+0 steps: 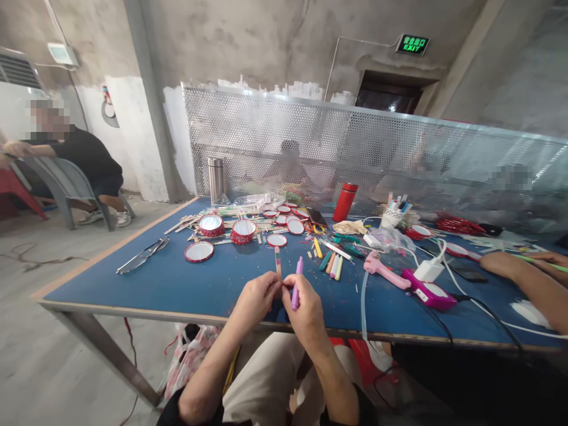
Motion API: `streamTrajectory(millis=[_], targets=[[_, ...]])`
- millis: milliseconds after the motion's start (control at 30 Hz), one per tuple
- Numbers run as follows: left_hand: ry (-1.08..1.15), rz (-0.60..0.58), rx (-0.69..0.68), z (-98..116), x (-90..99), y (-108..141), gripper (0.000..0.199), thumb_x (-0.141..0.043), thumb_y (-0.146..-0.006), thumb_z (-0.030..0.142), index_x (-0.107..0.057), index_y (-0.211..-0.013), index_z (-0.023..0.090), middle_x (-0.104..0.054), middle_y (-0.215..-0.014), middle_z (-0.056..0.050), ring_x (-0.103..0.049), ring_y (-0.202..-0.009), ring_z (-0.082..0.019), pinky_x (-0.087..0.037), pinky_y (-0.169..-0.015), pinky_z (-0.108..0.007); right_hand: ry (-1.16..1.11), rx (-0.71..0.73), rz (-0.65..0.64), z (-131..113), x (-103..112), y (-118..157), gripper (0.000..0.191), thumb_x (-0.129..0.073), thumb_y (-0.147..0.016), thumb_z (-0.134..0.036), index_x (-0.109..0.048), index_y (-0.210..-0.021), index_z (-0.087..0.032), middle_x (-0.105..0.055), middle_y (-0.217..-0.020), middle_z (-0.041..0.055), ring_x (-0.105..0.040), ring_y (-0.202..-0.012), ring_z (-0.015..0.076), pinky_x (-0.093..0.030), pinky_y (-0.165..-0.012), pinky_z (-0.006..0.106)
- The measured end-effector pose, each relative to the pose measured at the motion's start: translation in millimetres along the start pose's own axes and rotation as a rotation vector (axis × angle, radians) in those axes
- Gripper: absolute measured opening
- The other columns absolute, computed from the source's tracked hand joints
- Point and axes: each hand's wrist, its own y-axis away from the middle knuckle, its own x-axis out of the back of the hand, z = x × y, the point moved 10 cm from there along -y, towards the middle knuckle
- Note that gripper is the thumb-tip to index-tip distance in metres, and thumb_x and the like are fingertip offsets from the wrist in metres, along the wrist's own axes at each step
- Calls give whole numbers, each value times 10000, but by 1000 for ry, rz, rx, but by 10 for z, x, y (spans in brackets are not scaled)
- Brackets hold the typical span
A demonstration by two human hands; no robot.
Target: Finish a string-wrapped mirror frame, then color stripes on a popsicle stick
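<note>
Near the table's front edge, my left hand (257, 300) pinches the lower end of a wooden craft stick (278, 265), which stands upright with pink and reddish bands at its top. My right hand (306, 305) is closed around a purple marker (297, 284), and its fingertips meet the stick's lower end beside the left fingers. Several markers (333, 266) in white, teal, orange and yellow-green lie just right of the stick. Beyond my hands sits a round red-rimmed mirror (277, 240). Another such mirror (199, 252) lies to the left, in front of stacked ones (243, 229).
Loose craft sticks spread across the back, near a steel thermos (216, 180) and a red bottle (345, 201). On the right are a pink glue gun (386, 272), a magenta power strip (429, 293) with cords, and a co-worker's arm (523, 284). Scissors-like metal tools (142, 256) lie left.
</note>
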Motion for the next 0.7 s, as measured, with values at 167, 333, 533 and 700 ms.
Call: streamTrajectory(millis=[167, 333, 533, 700], targets=[[-5, 15, -1, 10, 16, 0, 231, -365, -873, 337, -478, -704, 227, -457, -502, 68, -463, -470, -122, -353, -530, -224, 3, -13, -69, 12, -58, -11, 97, -542, -829, -129, -570, -877, -209, -660, -815, 9, -610, -755, 148, -465, -700, 250], [71, 43, 1, 6, 50, 12, 255, -369, -888, 349, -467, -687, 225, -431, -510, 78, -450, -451, -108, -357, -533, -220, 14, 23, -54, -11, -49, -6, 108, -529, -844, -111, -559, -847, -215, -645, -790, -6, -597, -747, 142, -455, -697, 248], [59, 58, 4, 26, 70, 16, 202, -407, -857, 309, -506, -704, 222, -446, -520, 78, -455, -455, -109, -364, -533, -218, 17, 58, -44, -26, -46, 12, 124, -505, -866, -100, -559, -857, -211, -624, -795, 9, -584, -765, 158, -455, -710, 267], [-18, 101, 2, 48, 102, 14, 214, -419, -834, 322, -442, -640, 234, -433, -490, 75, -450, -477, -123, -360, -547, -224, 39, 81, -58, -45, -69, 19, 149, -504, -863, -68, -558, -850, -206, -629, -805, 18, -582, -775, 171, -446, -721, 277]])
